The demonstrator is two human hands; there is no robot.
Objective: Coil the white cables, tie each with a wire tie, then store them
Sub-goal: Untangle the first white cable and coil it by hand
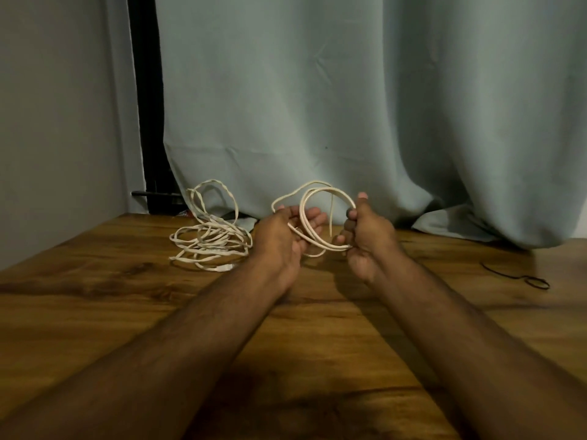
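Status: coiling under way on one cable, nothing tied, nothing stored.

The coil is held in the air just above the table, a few loops formed. The left hand supports the loops on their left side, fingers curled round the strands with the palm turned up. The right hand pinches the loops on their right side, thumb up, fingers closed on the cable. One free end hangs down inside the loop, between the two hands, so the winding is judged nearly finished but not closed off.

A second cable lies on the table, left of the coil and apart from it, in a loose tangle with part of it rearing up against the curtain. It appears untouched: no neat loops, no tie seen on it.

A thin dark tie lies on the table well to the right of the coil. Only this one can be made out; whether another is present cannot be told.

No box, drawer or other storage place is in view.

Outstanding, by judgement: finish and bind the held coil, coil and bind the second cable, store both. The task stands in its early part.
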